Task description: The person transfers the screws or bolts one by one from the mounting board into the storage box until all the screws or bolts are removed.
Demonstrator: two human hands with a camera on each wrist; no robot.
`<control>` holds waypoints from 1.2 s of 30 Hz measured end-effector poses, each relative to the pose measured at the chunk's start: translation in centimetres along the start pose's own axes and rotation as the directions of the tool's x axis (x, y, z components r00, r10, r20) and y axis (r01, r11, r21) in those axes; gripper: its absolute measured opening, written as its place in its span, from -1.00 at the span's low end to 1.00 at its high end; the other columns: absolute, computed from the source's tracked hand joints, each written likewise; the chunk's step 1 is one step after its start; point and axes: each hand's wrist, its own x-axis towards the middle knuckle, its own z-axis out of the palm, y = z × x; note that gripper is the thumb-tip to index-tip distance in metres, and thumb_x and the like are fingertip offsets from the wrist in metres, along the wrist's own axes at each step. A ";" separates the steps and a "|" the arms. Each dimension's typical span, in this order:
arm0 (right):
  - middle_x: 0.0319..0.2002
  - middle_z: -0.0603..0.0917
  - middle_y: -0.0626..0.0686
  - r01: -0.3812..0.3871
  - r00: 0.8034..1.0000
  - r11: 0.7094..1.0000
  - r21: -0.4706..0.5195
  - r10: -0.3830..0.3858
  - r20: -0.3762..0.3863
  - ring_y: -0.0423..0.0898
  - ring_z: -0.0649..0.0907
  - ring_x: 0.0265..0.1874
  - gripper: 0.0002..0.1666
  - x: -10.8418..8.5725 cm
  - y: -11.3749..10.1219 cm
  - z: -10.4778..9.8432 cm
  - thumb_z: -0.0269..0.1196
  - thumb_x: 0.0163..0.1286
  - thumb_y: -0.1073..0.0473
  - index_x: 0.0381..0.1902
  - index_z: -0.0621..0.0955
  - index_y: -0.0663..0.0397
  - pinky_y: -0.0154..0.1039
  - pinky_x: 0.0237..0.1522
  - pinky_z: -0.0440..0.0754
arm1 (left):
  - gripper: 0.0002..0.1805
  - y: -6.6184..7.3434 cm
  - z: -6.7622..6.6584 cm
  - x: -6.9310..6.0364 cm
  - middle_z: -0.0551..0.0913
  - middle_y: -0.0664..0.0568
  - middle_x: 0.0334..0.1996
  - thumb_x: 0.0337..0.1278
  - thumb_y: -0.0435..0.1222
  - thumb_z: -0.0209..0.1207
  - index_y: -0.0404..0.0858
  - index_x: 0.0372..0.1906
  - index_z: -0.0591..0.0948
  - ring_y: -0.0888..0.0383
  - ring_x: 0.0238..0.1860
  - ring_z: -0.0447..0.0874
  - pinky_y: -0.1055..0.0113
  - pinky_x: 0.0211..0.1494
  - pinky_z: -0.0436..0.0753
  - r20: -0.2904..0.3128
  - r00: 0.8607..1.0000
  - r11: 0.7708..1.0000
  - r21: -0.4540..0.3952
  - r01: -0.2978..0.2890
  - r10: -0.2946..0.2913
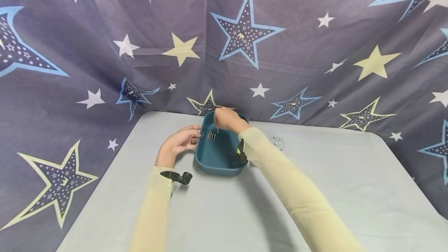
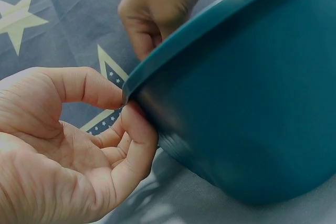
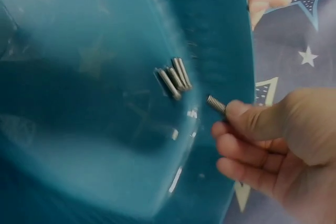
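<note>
A teal plastic basin (image 1: 221,156) stands on the table. My left hand (image 1: 182,140) is at its left side; in the left wrist view, thumb and forefinger pinch the rim (image 2: 197,27). Over the far part of the basin, my right hand (image 1: 226,119) holds a metal screw (image 3: 216,104) between thumb and fingers. The screw's threaded end points out; its other end is hidden by the fingers. Several similar metal screws (image 3: 169,83) lie close together, roughly parallel, on the basin floor near the left wall.
Right of the basin, partly behind my right sleeve, lies a flat pale plate (image 1: 282,149) with small round shiny pieces (image 1: 275,138) on it. The light grey table (image 1: 350,178) meets a star-patterned cloth (image 1: 308,69) at the back and left.
</note>
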 end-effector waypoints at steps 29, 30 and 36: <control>-0.61 0.69 0.07 -0.262 0.957 0.957 0.126 0.241 0.160 -0.13 0.55 -0.69 -0.88 0.6 0.5 3.0 0.32 0.29 0.37 -0.43 0.77 0.25 -0.29 -0.56 0.48 | -0.35 0.1 0.2 -0.2 0.63 0.12 -0.30 0.33 -0.48 -0.13 -0.42 0.51 0.09 0.26 -0.29 0.62 0.37 -0.21 0.63 -0.021 1.000 1.000 0.025 0.011 -0.010; -0.61 0.69 0.08 -0.262 0.958 0.957 0.124 0.242 0.154 -0.13 0.55 -0.70 -0.88 0.5 0.4 3.0 0.33 0.29 0.36 -0.44 0.76 0.24 -0.29 -0.57 0.48 | -0.35 0.1 0.2 -0.1 0.63 0.13 -0.30 0.33 -0.48 -0.13 -0.43 0.51 0.09 0.26 -0.29 0.62 0.37 -0.21 0.63 -0.020 1.000 1.000 0.027 0.011 -0.011; -0.69 0.63 0.01 -0.264 0.958 0.958 0.115 0.247 0.146 -0.15 0.55 -0.72 -0.87 0.9 0.4 3.3 0.34 0.27 0.37 -0.49 0.70 0.19 -0.30 -0.60 0.47 | -0.35 0.0 0.2 0.0 0.63 0.11 -0.28 0.33 -0.47 -0.12 -0.42 0.51 0.11 0.24 -0.26 0.61 0.36 -0.19 0.64 -0.021 1.000 0.999 0.031 0.015 -0.015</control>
